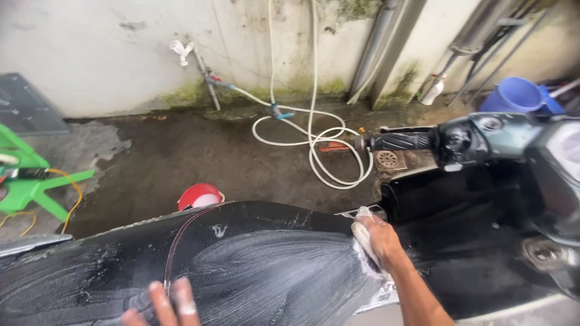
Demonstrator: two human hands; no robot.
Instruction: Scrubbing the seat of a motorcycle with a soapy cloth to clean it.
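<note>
Black scooter seat (266, 271) across the lower frame, smeared with pale soapy streaks, taken here as the landmark.

At the seat's front end: right hand (376, 236), fingers closed around a soapy white cloth (364, 232), pressed against the seat's edge where foam gathers. Forearm running off toward the bottom edge.

At the seat's near side, low in the frame: left hand (166, 305), only the fingers showing, wet with suds, lying flat on the seat surface, fingers close together, clamped on nothing visible. Just beside those fingers, a thin dark hose (175, 247) arching up over the seat.

Ahead of the seat, to the right: black floorboard (459, 241) of the scooter, and above it the handlebar grip (402, 141) with its grey-green housing.

Beyond the seat, on the wet concrete floor (199, 151): red bowl (199, 196) partly hidden by the seat's far edge. Farther off, a coiled white hose (314, 142) leading to a tap (181, 49) on the stained, mossy wall. Floor drain (388, 159) just under the grip.

Far right of the seat, near the wall: blue bucket (519, 95) and a white bottle (432, 90). Far left: green plastic stool (27, 178).
</note>
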